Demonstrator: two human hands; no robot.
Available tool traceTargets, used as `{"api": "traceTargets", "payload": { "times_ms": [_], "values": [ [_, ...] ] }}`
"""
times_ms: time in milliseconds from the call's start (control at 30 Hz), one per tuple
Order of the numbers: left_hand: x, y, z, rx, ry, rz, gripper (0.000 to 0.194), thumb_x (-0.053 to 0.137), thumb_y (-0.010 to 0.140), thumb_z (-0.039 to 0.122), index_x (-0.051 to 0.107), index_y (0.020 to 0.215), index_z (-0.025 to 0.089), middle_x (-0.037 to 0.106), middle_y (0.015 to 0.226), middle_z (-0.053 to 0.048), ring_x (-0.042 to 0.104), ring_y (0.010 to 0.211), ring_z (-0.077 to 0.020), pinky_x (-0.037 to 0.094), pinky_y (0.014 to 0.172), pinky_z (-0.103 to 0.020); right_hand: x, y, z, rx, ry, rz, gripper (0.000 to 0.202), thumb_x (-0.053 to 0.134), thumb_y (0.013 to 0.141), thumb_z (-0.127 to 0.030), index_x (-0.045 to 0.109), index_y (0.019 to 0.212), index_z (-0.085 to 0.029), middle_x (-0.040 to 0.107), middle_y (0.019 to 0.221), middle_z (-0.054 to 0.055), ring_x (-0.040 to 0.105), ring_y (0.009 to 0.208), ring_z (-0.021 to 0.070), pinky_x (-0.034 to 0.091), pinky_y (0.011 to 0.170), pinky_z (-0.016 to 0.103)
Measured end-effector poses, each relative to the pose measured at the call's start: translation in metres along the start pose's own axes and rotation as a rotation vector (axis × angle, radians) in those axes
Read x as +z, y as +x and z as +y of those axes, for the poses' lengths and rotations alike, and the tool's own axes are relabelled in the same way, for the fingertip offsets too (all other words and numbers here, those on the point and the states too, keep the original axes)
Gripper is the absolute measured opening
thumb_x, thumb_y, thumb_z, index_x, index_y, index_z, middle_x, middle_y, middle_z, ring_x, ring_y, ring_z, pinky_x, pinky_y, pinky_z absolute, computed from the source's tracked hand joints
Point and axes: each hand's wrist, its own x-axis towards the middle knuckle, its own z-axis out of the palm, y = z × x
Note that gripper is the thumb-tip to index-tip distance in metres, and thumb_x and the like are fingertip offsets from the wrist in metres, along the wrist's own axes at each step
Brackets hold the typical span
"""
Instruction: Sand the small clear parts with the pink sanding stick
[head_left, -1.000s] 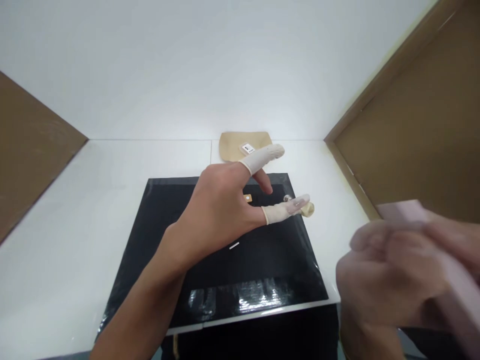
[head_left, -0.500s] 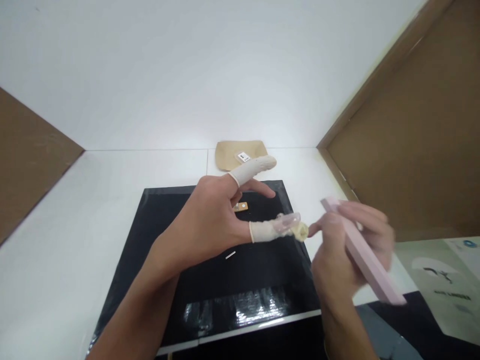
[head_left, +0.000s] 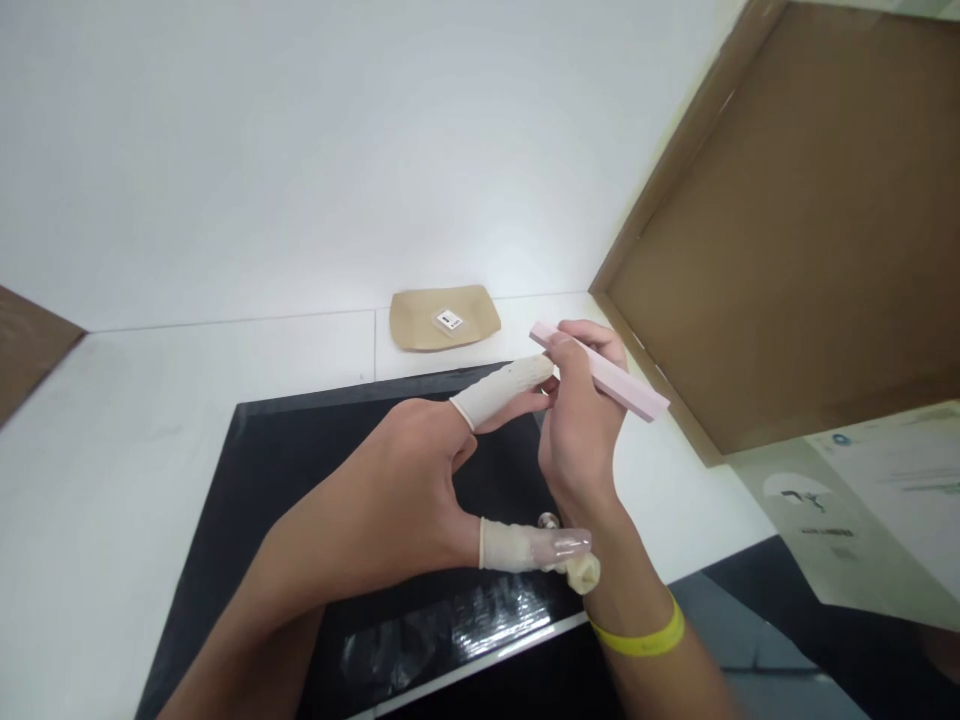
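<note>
My left hand (head_left: 420, 480) is open, thumb and index finger spread wide apart. White finger cots (head_left: 504, 392) cover both digits. On the thumb's cot lies a clear, glossy false nail (head_left: 571, 543), with a crumpled cream-coloured bit (head_left: 583, 573) at the tip. Held in my right hand (head_left: 581, 420) is a pink nail buffer block (head_left: 619, 385), slanting down to the right. My right hand is up against the tip of the left index finger; whether the block touches it, I cannot tell. A small round shiny piece (head_left: 549, 521) shows just above the left thumb.
Below both hands lies a black mat (head_left: 300, 450) on a white table (head_left: 150, 450). A tan tray (head_left: 405, 318) with a small labelled packet (head_left: 450, 321) stands at the back wall. Brown panels (head_left: 810, 220) flank the table. Printed sheets (head_left: 795, 500) lie at the right.
My right hand has moved up and left with the buffer block, from beside the left thumb to the left index fingertip. The view has tilted and shifted. Small pieces on the mat are now hidden.
</note>
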Motion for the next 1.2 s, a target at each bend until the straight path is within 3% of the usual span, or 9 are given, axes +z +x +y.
{"api": "traceTargets", "payload": {
  "times_ms": [133,333,500,633,767,900,967,1067,1200],
  "values": [
    [0.002,0.001,0.004,-0.034,-0.005,-0.039,0.083,0.087,0.08,0.057,0.055,0.153,0.036,0.07,0.088,0.004,0.051,0.063,-0.01,0.041,0.054,-0.02,0.006,0.001,0.0,0.023,0.056,-0.039,0.013,0.076,0.082,-0.028,0.066,0.09,-0.024,0.063,0.085,-0.003,0.06,0.072,0.0108,0.048,0.058,0.023],
    [0.002,0.001,0.006,-0.058,-0.013,-0.072,0.091,0.091,0.07,0.06,0.058,0.151,0.036,0.059,0.068,0.006,0.053,0.065,-0.015,0.043,0.055,-0.023,0.01,-0.001,0.001,0.13,0.081,-0.136,0.021,0.076,0.083,-0.035,0.062,0.095,-0.025,0.062,0.084,-0.003,0.057,0.069,0.0117,0.048,0.059,0.025],
    [-0.001,0.001,0.007,-0.044,-0.028,-0.079,0.09,0.089,0.073,0.056,0.056,0.154,0.037,0.063,0.073,0.005,0.052,0.066,-0.014,0.044,0.056,-0.022,0.008,-0.001,0.0,0.115,0.057,-0.144,0.018,0.075,0.086,-0.034,0.062,0.096,-0.026,0.061,0.083,-0.003,0.057,0.067,0.0116,0.049,0.059,0.025],
    [-0.003,0.001,0.004,-0.069,-0.056,-0.09,0.089,0.088,0.077,0.052,0.052,0.157,0.038,0.069,0.086,0.004,0.051,0.069,-0.013,0.046,0.058,-0.021,0.005,0.001,-0.005,0.028,0.018,-0.074,0.014,0.073,0.085,-0.029,0.062,0.092,-0.025,0.061,0.084,-0.002,0.057,0.067,0.011,0.046,0.053,0.023],
    [-0.003,0.002,0.003,-0.098,-0.085,-0.128,0.101,0.09,0.075,0.053,0.043,0.163,0.039,0.066,0.088,0.005,0.04,0.064,-0.0098,0.039,0.053,-0.02,0.006,0.0,-0.008,0.024,0.048,-0.049,0.014,0.074,0.083,-0.029,0.063,0.09,-0.024,0.062,0.085,-0.002,0.058,0.068,0.0106,0.046,0.053,0.022],
    [-0.002,0.0,0.003,-0.119,-0.06,-0.175,0.107,0.09,0.074,0.058,0.04,0.166,0.033,0.05,0.072,0.009,0.027,0.06,-0.0089,0.03,0.049,-0.019,0.009,-0.002,-0.005,0.103,0.085,-0.098,0.019,0.076,0.083,-0.033,0.063,0.093,-0.024,0.063,0.083,-0.003,0.06,0.072,0.0118,0.05,0.061,0.025],
    [-0.002,0.0,0.004,-0.109,-0.038,-0.161,0.103,0.088,0.076,0.057,0.042,0.164,0.033,0.05,0.072,0.008,0.029,0.061,-0.0092,0.034,0.051,-0.019,0.009,-0.002,-0.004,0.11,0.075,-0.102,0.019,0.075,0.083,-0.033,0.062,0.093,-0.024,0.062,0.083,-0.003,0.06,0.07,0.0114,0.049,0.06,0.025],
    [-0.003,0.0,0.005,-0.07,-0.029,-0.122,0.095,0.089,0.076,0.052,0.047,0.161,0.039,0.066,0.084,0.005,0.042,0.065,-0.0104,0.043,0.058,-0.02,0.007,0.001,-0.007,0.064,0.05,-0.104,0.017,0.073,0.084,-0.032,0.06,0.091,-0.024,0.058,0.079,-0.004,0.057,0.065,0.0104,0.047,0.055,0.024],
    [-0.003,0.0,0.003,-0.057,-0.05,-0.085,0.102,0.09,0.075,0.049,0.04,0.164,0.041,0.075,0.096,0.003,0.057,0.072,-0.0143,0.049,0.059,-0.022,0.006,0.004,-0.013,0.038,0.078,-0.061,0.018,0.073,0.08,-0.032,0.059,0.091,-0.025,0.061,0.083,-0.004,0.057,0.065,0.0098,0.048,0.055,0.024]
  ]
}}
